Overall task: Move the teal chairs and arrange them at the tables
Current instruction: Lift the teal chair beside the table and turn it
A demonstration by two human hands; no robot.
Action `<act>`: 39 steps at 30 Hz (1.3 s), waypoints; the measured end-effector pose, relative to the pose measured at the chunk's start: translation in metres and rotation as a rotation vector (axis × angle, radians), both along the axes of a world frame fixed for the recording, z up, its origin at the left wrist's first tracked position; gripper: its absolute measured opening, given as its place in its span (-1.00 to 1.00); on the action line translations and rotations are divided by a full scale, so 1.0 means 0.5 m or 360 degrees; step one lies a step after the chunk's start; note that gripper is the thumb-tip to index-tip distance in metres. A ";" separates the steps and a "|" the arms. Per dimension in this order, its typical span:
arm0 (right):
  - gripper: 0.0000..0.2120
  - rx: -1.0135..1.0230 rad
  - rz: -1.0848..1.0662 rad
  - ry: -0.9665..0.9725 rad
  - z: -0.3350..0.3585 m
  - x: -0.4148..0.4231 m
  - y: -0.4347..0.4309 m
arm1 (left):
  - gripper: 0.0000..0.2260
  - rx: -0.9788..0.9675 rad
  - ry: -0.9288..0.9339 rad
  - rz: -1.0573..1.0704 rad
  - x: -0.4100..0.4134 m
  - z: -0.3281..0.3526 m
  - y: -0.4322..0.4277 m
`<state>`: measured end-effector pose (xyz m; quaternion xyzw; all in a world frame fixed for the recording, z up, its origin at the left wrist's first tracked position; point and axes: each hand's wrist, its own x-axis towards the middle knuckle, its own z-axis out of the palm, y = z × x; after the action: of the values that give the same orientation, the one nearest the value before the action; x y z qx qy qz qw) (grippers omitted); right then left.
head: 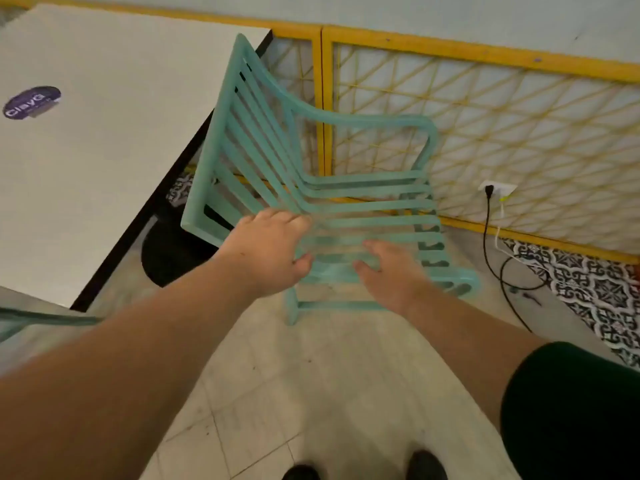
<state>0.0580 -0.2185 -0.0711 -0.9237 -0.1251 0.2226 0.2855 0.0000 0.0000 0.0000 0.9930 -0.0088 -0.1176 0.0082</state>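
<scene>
A teal slatted chair (346, 202) stands tilted on the floor, its backrest leaning toward the corner of a white table (86, 161) on the left. My left hand (270, 251) lies across the chair's near armrest with its fingers curled over it. My right hand (391, 271) is blurred, with fingers apart just over the front seat slats, holding nothing. Part of a second teal chair (41, 320) shows at the left edge.
A yellow lattice partition (485, 133) runs right behind the chair. A wall socket (495, 192) with black and white cables (502, 271) sits to the right, above patterned tiles. The table's black base (166, 254) is under its corner. My shoes show at the bottom.
</scene>
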 end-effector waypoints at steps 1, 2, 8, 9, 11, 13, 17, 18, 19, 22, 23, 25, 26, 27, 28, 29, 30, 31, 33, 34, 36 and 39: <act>-0.44 0.0007 -0.0016 0.0020 -0.021 0.002 0.008 | -0.42 0.0031 0.0094 -0.0003 0.002 -0.028 -0.005; -0.45 -0.0007 -0.0014 0.0038 -0.039 0.008 0.015 | -0.44 0.0059 0.0165 -0.0003 0.009 -0.055 -0.005; -0.55 -0.0050 -0.0042 0.0157 -0.152 0.030 0.049 | -0.59 0.0274 0.0242 -0.0053 0.020 -0.187 0.017; -0.59 -0.0107 -0.0013 0.0118 -0.166 0.035 0.053 | -0.60 0.0315 0.0233 -0.0060 0.023 -0.203 0.022; -0.68 -0.0216 0.0068 0.0024 -0.194 0.044 0.061 | -0.62 0.0366 0.0220 -0.0042 0.028 -0.226 0.031; -0.68 -0.0336 0.0151 -0.0079 -0.220 0.051 0.064 | -0.64 0.0414 0.0176 -0.0027 0.036 -0.240 0.032; -0.68 -0.0364 0.0223 -0.0134 -0.242 0.059 0.061 | -0.64 0.0517 0.0201 0.0062 0.047 -0.250 0.005; -0.68 -0.0361 0.0244 -0.0139 -0.238 0.060 0.062 | -0.64 0.0535 0.0207 0.0081 0.049 -0.249 0.000; -0.68 -0.0363 0.0265 -0.0134 -0.238 0.061 0.060 | -0.64 0.0542 0.0211 0.0100 0.051 -0.250 -0.004; -0.71 -0.0375 0.0328 -0.0119 -0.240 0.061 0.052 | -0.62 0.0547 0.0213 0.0127 0.050 -0.253 -0.011; -0.73 -0.0366 0.0342 -0.0121 -0.240 0.062 0.050 | -0.62 0.0547 0.0206 0.0134 0.050 -0.253 -0.012; -0.76 -0.0352 0.0354 -0.0114 -0.239 0.064 0.046 | -0.62 0.0554 0.0216 0.0148 0.050 -0.251 -0.016; -0.75 -0.0349 0.0362 -0.0095 -0.240 0.065 0.045 | -0.62 0.0552 0.0224 0.0159 0.050 -0.250 -0.016; -0.74 -0.0340 0.0366 -0.0087 -0.241 0.066 0.044 | -0.62 0.0543 0.0223 0.0166 0.049 -0.250 -0.018; -0.73 -0.0336 0.0368 -0.0084 -0.241 0.066 0.042 | -0.62 0.0533 0.0221 0.0179 0.047 -0.248 -0.020; -0.74 -0.0327 0.0372 -0.0094 -0.242 0.064 0.040 | -0.62 0.0525 0.0219 0.0190 0.045 -0.248 -0.023; -0.75 -0.0321 0.0378 -0.0102 -0.243 0.063 0.037 | -0.62 0.0518 0.0220 0.0201 0.041 -0.248 -0.026; -0.75 -0.0312 0.0383 -0.0109 -0.245 0.062 0.033 | -0.61 0.0511 0.0218 0.0212 0.037 -0.248 -0.031; -0.77 -0.0311 0.0392 -0.0110 -0.246 0.058 0.021 | -0.61 0.0490 0.0206 0.0227 0.027 -0.251 -0.044; -0.79 -0.0319 0.0397 -0.0110 -0.245 0.056 0.013 | -0.61 0.0472 0.0197 0.0237 0.022 -0.252 -0.052; -0.80 -0.0311 0.0383 -0.0090 -0.244 0.055 -0.005 | -0.62 0.0431 0.0188 0.0273 0.012 -0.255 -0.071; -0.73 -0.0291 0.0324 -0.0064 -0.243 0.054 -0.035 | -0.62 0.0379 0.0178 0.0325 -0.002 -0.257 -0.111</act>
<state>0.0852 -0.2358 -0.1929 -0.9327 -0.2032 0.2423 0.1733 -0.0011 -0.0554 -0.1284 0.9746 0.1066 -0.1715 -0.0973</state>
